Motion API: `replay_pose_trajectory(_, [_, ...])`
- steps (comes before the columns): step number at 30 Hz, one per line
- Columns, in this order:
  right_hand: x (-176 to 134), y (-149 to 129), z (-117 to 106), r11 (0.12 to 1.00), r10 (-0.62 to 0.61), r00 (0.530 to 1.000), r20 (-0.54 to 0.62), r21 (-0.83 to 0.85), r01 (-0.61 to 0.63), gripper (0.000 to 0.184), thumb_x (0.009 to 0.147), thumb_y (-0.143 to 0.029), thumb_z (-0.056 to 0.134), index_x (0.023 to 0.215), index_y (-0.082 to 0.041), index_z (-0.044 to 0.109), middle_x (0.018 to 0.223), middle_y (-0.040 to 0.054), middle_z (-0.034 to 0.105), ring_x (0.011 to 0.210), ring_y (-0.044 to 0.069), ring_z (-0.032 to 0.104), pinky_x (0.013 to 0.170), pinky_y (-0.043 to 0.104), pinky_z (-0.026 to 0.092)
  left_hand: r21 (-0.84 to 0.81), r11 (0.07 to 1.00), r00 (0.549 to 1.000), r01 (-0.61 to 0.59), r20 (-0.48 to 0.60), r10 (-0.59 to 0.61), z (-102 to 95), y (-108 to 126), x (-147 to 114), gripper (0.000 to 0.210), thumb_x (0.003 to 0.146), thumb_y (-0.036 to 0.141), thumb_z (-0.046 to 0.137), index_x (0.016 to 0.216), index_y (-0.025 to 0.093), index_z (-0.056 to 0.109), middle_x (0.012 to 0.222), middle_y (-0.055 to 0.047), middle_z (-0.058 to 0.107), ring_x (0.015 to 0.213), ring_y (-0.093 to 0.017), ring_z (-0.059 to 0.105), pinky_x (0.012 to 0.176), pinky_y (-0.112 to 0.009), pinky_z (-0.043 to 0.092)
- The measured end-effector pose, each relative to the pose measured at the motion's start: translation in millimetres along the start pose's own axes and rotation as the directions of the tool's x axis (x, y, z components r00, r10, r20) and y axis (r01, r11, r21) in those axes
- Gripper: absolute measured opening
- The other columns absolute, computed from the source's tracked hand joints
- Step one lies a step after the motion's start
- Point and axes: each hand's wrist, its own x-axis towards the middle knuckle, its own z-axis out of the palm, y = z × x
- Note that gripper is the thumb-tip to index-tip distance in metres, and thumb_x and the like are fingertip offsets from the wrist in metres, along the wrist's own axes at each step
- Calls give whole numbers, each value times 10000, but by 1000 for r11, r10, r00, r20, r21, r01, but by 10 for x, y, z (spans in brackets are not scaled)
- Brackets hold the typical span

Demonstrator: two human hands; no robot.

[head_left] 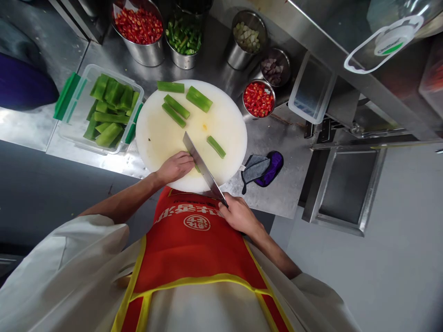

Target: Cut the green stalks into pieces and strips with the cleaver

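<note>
My right hand (238, 213) is closed around the handle of a kitchen knife (205, 169), whose broad blade slants up and left over the round white cutting board (148, 120). Close against the blade's left side, my left hand (176, 166) presses with curled fingers on a green vegetable stick (197, 169), mostly hidden by hand and blade. To the right of the blade lies a single green stick (216, 146). Several cut green pieces, among them a thick one (199, 99), lie on the far part of the board.
Left of the board stands a clear plastic box (74, 131) holding green pieces. Behind are metal pots of chopped red chillies (138, 25), green slices (183, 37) and pale cubes (246, 37). A smaller red chilli pot (259, 99) and a purple-grey cloth item (265, 169) sit right.
</note>
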Motion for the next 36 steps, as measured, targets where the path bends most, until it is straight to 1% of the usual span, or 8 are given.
replay_pose_trajectory(6, [-44, -19, -36, 1000, 9, 999, 36, 20, -10, 199, 992, -254, 430, 1094, -178, 584, 924, 77, 741, 847, 223, 669, 717, 295, 344, 22, 1000, 1000, -6, 9, 6, -6, 9, 14, 217, 1012, 203, 506, 994, 191, 722, 1017, -31, 750, 986, -167, 647, 947, -347, 551])
replay_pose_trajectory(10, [-27, -58, -62, 1000, 28, 998, 60, 3, -28, 199, 995, -256, 421, 1078, -173, 582, 922, 86, 746, 845, 227, 677, 715, 297, 343, -19, 1000, 1000, 23, 18, -23, -4, 11, 17, 216, 1008, 211, 512, 1003, 197, 727, 1013, -41, 749, 984, -173, 649, 935, -358, 557])
replay_pose_trajectory(14, [45, -80, -43, 1000, 20, 999, 49, -9, -19, 197, 999, -255, 420, 1074, -169, 580, 961, 97, 747, 868, 223, 681, 725, 293, 345, -57, 998, 999, 39, -4, -40, -4, 16, 21, 199, 998, 209, 532, 1014, 194, 730, 1011, -51, 749, 991, -176, 649, 934, -362, 558])
replay_pose_trajectory(21, [258, -101, 84, 998, 20, 999, 29, -55, -18, 203, 1010, -263, 404, 1062, -169, 576, 926, 93, 742, 855, 218, 678, 722, 290, 350, -46, 999, 998, -8, -56, 6, -35, 29, 39, 183, 996, 191, 536, 994, 178, 718, 990, -53, 746, 968, -170, 652, 932, -342, 555])
replay_pose_trajectory(27, [373, -55, 208, 999, -4, 999, -37, -36, 3, 186, 996, -256, 425, 1016, -177, 592, 904, 91, 740, 840, 220, 672, 712, 285, 359, -89, 994, 998, 57, 15, -56, -1, 12, -5, 209, 1004, 220, 517, 1026, 196, 723, 1007, -60, 743, 1003, -182, 652, 950, -379, 552])
replay_pose_trajectory(31, [318, -10, 196, 999, -12, 995, -97, 37, 16, 164, 977, -273, 462, 958, -197, 606, 850, 70, 727, 817, 220, 657, 707, 280, 372, -59, 997, 999, 44, 15, -43, 10, 1, -30, 207, 997, 211, 519, 1014, 182, 723, 1018, -73, 735, 1006, -185, 641, 947, -381, 550])
replay_pose_trajectory(34, [225, -13, 120, 991, -25, 987, -160, 126, 45, 176, 960, -267, 472, 1023, -203, 623, 839, 53, 714, 796, 217, 645, 713, 279, 397, -40, 999, 999, 38, 22, -37, 4, 3, -26, 192, 986, 210, 533, 1014, 176, 720, 1029, -79, 726, 1032, -197, 621, 947, -381, 539])
replay_pose_trajectory(36, [161, -17, 61, 979, -38, 980, -197, 189, 76, 257, 935, -241, 477, 1143, -202, 622, 844, 41, 708, 782, 214, 638, 722, 282, 420, -9, 999, 998, 46, 42, -46, 6, 1, -20, 186, 981, 219, 540, 1006, 186, 722, 1015, -71, 721, 1025, -202, 614, 948, -384, 531])
